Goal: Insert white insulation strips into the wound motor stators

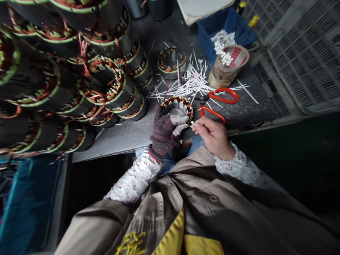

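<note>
My left grip (162, 136), in a knit glove, is closed around the wound stator (177, 106) at the counter's (127, 140) front edge. My right grip (214, 136) is pinched shut on a small white sleeve (191, 124) at the stator's rim. Just beyond lie red-handled scissors (220, 102) and a scatter of loose white sleeves (191, 83). Stacked stators (106, 81) crowd the counter's left side, and another stator (171, 63) stands farther back. A blue crate (204, 39) sits at the back edge, with a slatted plastic crate (305, 60) along the right edge.
</note>
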Demonstrator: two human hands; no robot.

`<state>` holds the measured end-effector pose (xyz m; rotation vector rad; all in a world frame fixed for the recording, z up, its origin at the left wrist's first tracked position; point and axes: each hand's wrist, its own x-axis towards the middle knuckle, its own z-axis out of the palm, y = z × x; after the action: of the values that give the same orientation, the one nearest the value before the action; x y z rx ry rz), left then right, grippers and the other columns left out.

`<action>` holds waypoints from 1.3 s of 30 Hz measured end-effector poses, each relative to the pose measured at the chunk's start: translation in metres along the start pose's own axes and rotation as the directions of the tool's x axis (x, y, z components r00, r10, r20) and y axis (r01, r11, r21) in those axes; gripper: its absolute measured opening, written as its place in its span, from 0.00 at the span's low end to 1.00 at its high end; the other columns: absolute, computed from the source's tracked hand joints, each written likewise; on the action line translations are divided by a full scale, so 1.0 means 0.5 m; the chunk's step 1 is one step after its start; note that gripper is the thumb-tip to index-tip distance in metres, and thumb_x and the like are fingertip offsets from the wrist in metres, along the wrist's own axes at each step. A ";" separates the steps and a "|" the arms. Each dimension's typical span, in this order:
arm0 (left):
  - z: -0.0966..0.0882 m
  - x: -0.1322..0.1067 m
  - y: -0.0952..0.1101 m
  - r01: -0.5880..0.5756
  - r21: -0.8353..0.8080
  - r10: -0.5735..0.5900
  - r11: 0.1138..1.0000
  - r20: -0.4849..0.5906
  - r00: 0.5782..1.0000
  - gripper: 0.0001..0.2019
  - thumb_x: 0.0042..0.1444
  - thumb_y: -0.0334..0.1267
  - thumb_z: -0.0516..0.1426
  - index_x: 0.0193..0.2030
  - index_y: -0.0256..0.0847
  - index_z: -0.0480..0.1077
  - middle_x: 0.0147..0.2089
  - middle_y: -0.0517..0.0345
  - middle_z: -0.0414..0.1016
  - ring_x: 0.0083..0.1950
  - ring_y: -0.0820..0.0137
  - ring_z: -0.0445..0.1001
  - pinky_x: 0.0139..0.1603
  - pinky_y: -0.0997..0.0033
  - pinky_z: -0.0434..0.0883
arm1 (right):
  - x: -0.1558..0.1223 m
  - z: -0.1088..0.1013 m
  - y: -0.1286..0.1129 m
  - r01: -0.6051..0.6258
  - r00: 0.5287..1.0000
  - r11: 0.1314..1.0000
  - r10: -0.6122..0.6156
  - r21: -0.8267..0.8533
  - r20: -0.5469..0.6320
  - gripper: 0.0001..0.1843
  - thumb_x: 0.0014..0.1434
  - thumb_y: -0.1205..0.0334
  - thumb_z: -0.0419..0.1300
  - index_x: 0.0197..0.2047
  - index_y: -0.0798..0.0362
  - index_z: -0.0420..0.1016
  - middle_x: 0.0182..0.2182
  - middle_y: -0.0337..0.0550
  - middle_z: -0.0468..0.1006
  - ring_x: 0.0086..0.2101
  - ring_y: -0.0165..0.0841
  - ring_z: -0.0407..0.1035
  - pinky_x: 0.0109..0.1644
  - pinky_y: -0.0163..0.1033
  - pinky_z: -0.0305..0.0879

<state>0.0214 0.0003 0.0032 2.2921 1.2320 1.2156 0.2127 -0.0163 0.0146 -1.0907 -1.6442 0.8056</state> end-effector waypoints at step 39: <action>-0.031 0.024 0.005 -0.097 0.148 0.064 0.984 0.211 0.975 0.15 0.68 0.45 0.56 0.56 0.39 0.70 0.52 0.50 0.82 0.58 0.59 0.80 0.77 0.43 0.60 | 0.104 0.013 -0.034 0.012 0.998 0.961 0.006 0.276 -0.062 0.22 0.63 0.40 0.55 0.28 0.47 0.63 0.30 0.42 0.72 0.33 0.35 0.70 0.40 0.45 0.70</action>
<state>0.0144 0.0061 0.0207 2.5301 1.2088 0.9051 0.1949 0.0253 0.0464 -0.9062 -1.4305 0.9581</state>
